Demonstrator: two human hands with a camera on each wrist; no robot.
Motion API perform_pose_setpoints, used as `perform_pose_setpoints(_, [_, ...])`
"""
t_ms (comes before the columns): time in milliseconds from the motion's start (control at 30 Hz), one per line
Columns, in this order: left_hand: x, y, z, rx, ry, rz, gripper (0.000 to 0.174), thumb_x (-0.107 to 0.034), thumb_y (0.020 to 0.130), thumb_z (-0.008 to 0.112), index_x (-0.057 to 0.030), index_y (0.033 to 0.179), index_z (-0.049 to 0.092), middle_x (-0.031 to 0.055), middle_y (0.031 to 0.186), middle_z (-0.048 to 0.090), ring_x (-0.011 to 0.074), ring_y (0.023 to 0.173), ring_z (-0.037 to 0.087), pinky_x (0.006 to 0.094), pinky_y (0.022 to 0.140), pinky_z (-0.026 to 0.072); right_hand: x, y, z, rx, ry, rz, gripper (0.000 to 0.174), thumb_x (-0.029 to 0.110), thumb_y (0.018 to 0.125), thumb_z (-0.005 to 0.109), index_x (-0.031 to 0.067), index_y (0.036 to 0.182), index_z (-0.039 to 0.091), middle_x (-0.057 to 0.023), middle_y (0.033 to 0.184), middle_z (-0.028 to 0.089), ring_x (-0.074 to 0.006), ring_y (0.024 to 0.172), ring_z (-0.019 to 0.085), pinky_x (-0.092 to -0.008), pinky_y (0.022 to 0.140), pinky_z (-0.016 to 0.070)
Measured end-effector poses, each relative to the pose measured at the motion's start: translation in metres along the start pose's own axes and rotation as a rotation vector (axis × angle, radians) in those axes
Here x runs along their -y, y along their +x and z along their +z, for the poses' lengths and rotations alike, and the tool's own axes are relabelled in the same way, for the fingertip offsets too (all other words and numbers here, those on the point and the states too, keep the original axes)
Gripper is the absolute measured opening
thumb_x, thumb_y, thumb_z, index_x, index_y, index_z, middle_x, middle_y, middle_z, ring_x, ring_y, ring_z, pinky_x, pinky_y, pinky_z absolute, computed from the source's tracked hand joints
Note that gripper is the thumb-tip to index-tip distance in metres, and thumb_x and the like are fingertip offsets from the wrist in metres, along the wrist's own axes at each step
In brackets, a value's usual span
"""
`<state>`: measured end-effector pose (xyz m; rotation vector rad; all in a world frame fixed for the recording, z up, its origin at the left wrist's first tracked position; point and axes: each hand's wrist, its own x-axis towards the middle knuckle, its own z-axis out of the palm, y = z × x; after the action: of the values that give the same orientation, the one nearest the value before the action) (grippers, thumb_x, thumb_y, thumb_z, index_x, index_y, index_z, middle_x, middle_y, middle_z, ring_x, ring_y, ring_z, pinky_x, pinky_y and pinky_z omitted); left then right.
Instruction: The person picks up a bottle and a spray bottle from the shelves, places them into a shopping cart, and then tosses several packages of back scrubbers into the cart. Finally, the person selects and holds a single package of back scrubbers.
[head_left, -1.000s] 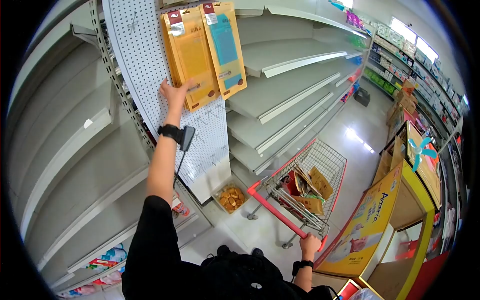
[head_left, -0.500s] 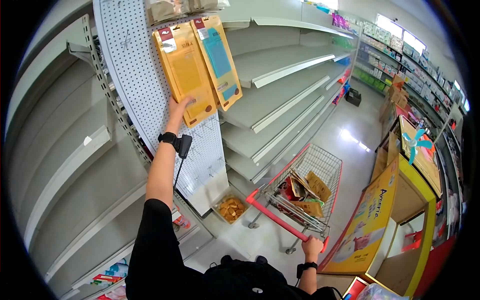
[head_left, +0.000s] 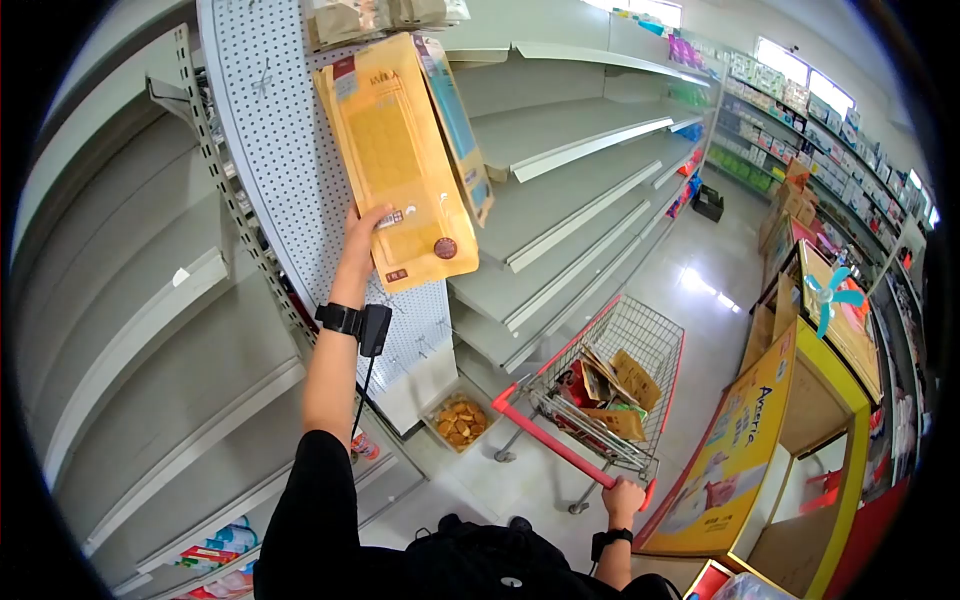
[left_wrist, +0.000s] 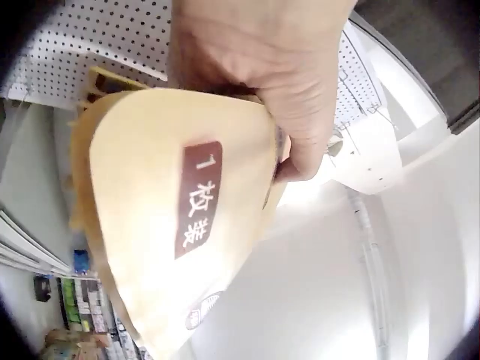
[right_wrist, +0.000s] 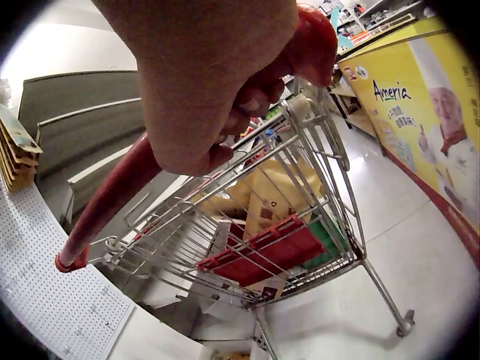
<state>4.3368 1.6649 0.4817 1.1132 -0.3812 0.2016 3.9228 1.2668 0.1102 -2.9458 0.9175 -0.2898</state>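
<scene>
My left hand pinches the lower left edge of a flat yellow package, thumb in front and fingers behind. The package tilts out from the pegboard toward me. In the left wrist view its rounded bottom end bears a brown label, and the thumb curls over its edge. Partly hidden behind it hangs a similar package with a blue panel. My right hand is wrapped around the red handle of a shopping cart. Several brown and yellow packages lie in the cart.
Grey shelves run along the right of the pegboard, and more shelving curves at the left. A bin of tan round pieces sits on the floor below. A yellow display stand stands right of the cart. Beige bags hang above.
My left hand has taken hold of the yellow package and swung its lower end outward to the right, covering more of the blue-panelled one. The right hand stays on the cart handle.
</scene>
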Motion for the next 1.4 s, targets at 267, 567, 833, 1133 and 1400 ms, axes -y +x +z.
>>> perform_pose_setpoints(267, [-0.010, -0.050, 0.071, 0.141, -0.125, -0.009, 0.048, -0.004, 0.078, 0.062, -0.0001, 0.122, 0.044, 0.0112, 0.109, 0.058, 0.0200, 0.095, 0.060, 0.0333, 0.080, 0.0529, 0.001, 0.000, -0.003, 0.004, 0.018, 0.012, 0.018, 0.026, 0.065, 0.066, 0.0085, 0.061, 0.063, -0.0141, 0.059, 0.062, -0.0333, 0.055, 0.062, -0.0426, 0.053, 0.0488])
perform_pose_setpoints(567, [0.070, -0.122, 0.185, 0.626, -0.292, -0.302, 0.055, -0.004, 0.078, 0.065, -0.0005, 0.127, 0.040, 0.0087, 0.110, 0.058, 0.0185, 0.095, 0.061, 0.0321, 0.080, 0.0532, 0.000, 0.001, -0.005, -0.001, 0.037, -0.002, 0.018, 0.026, 0.067, 0.063, 0.0096, 0.061, 0.063, -0.0146, 0.059, 0.062, -0.0339, 0.055, 0.062, -0.0432, 0.052, 0.0491])
perform_pose_setpoints(833, [0.282, -0.158, 0.161, 0.291, 0.055, -0.907, 0.058, -0.014, 0.080, 0.069, -0.0010, 0.128, 0.039, 0.0103, 0.109, 0.053, 0.0225, 0.113, 0.052, 0.0388, 0.089, 0.0484, 0.000, 0.001, -0.007, 0.041, -0.009, -0.014, 0.013, 0.023, 0.066, 0.063, 0.0097, 0.064, 0.063, -0.0131, 0.061, 0.063, -0.0319, 0.058, 0.063, -0.0415, 0.054, 0.0496])
perform_pose_setpoints(1133, [0.254, -0.088, 0.042, 0.033, 0.431, -0.399, 0.034, -0.014, 0.078, 0.070, -0.0017, 0.103, 0.050, 0.0093, 0.094, 0.061, 0.0178, 0.088, 0.060, 0.0326, 0.067, 0.0526, -0.004, 0.003, -0.004, 0.044, 0.047, 0.010, 0.014, 0.023, 0.066, 0.064, 0.0087, 0.064, 0.064, -0.0146, 0.060, 0.062, -0.0328, 0.057, 0.063, -0.0420, 0.054, 0.0494])
perform_pose_setpoints(1400, [0.188, -0.031, 0.002, -0.363, 0.611, 0.066, 0.059, -0.027, 0.074, 0.078, 0.0043, 0.111, 0.046, 0.0168, 0.109, 0.052, 0.0241, 0.103, 0.051, 0.0350, 0.091, 0.0412, -0.009, 0.004, -0.007, 0.120, 0.042, -0.007, 0.015, 0.023, 0.067, 0.063, 0.0079, 0.064, 0.063, -0.0134, 0.062, 0.064, -0.0316, 0.058, 0.064, -0.0420, 0.055, 0.0505])
